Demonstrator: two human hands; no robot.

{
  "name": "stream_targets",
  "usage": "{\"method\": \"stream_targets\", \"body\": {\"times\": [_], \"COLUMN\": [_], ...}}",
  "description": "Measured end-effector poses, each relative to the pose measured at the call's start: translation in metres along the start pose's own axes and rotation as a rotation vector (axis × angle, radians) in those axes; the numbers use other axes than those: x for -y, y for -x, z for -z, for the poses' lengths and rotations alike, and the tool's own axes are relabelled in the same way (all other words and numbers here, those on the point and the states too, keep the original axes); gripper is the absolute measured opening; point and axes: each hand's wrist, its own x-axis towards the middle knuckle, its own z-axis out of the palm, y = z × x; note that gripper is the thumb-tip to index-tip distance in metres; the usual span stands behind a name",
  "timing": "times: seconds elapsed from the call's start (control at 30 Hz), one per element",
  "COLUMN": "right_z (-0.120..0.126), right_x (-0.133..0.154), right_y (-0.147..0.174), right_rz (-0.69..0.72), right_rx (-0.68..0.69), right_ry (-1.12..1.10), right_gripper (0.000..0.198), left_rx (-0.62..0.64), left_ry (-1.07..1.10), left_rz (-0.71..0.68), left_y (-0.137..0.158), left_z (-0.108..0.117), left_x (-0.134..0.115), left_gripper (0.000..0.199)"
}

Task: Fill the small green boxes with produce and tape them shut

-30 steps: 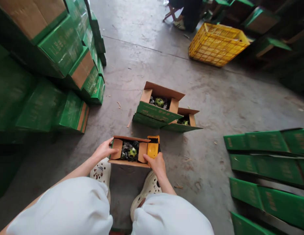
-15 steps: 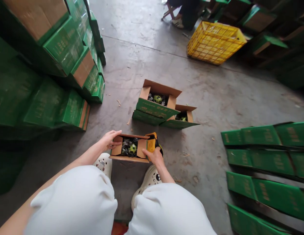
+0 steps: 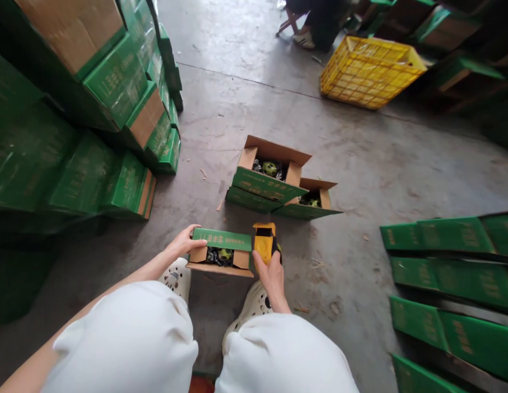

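A small green carton (image 3: 219, 269) stands between my shoes, its far flap folded over and its near flap spread outward. Inside, black plastic surrounds something green. My left hand (image 3: 184, 243) grips the carton's left end, the thumb pressing on the green flap. Just right of the carton, my right hand (image 3: 271, 275) is closed around a yellow and black tape dispenser (image 3: 264, 240), with some fingers hidden behind it.
Ahead are stacked green cartons (image 3: 260, 185) with an open one on top, and another open carton (image 3: 313, 204) beside it. Tall carton stacks (image 3: 114, 82) rise at left; rows of cartons (image 3: 446, 240) line the right. A yellow crate (image 3: 371, 73) and a seated person's shoe (image 3: 305, 39) are farther off.
The carton's far flap has folded down toward me under my left thumb. My right hand has left the right-hand inner flap and moved right with the tape dispenser. The view has shifted slightly.
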Motion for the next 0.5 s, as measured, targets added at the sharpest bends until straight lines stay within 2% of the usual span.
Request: {"method": "stream_targets", "body": {"times": [0.1,0.2,0.27,0.37,0.43,0.5], "right_z": [0.006,0.003,0.000,-0.002,-0.001,-0.001], "right_x": [0.022,0.050,0.064,0.073,0.073,0.073], "right_y": [-0.001,-0.009,-0.014,-0.016,-0.015,-0.014], "right_rz": [0.309,0.545,0.567,0.525,0.517,0.513], "right_rx": [-0.143,-0.079,-0.022,0.009,0.014,0.018], "right_ry": [0.220,0.428,0.545,0.624,0.636,0.640], "right_gripper": [0.063,0.049,0.044,0.046,0.047,0.046], "left_rx": [-0.003,-0.047,-0.132,-0.299,-0.281,-0.157], "left_ry": [-0.016,-0.065,-0.181,-0.476,-0.672,-0.843], "left_rz": [-0.004,-0.044,-0.114,-0.229,-0.410,-0.673], "left_y": [-0.005,-0.004,0.002,0.021,0.038,0.052], "left_z": [0.001,-0.002,-0.006,-0.011,-0.012,-0.012], "left_x": [0.004,0.007,0.009,0.014,0.020,0.026], "left_gripper": [0.092,0.084,0.078,0.072,0.079,0.096]}}
